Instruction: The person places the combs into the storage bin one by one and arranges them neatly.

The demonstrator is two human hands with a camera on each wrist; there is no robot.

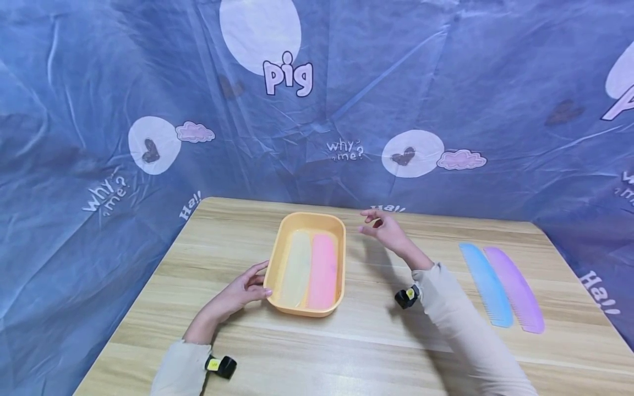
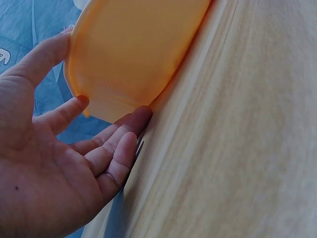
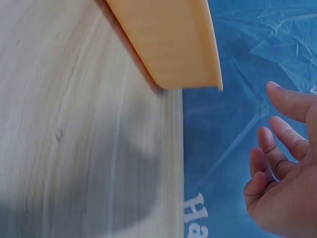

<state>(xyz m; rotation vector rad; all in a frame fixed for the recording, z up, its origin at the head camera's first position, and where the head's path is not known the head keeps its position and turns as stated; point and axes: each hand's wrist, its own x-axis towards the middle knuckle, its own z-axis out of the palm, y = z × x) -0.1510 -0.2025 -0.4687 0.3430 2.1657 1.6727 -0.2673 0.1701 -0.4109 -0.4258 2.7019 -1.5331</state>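
Note:
A yellow-orange plastic tray (image 1: 342, 258) stands on the table with a pale yellowish comb (image 1: 296, 269) and a pink comb (image 1: 323, 272) lying side by side in it. My left hand (image 1: 247, 287) holds the tray's near left corner, with the thumb at the rim and fingers against the outer wall. In the left wrist view, that hand's lower fingers sit under the tray's edge near the table. My right hand (image 1: 388, 234) hovers right of the tray's far end, apart from it, fingers loosely bent and holding nothing.
On the table's right side lie a blue comb (image 1: 487, 286) and a purple comb (image 1: 515, 289), close together and slanted. The wooden table (image 1: 317, 357) ends at the back against a printed blue cloth (image 1: 327, 110).

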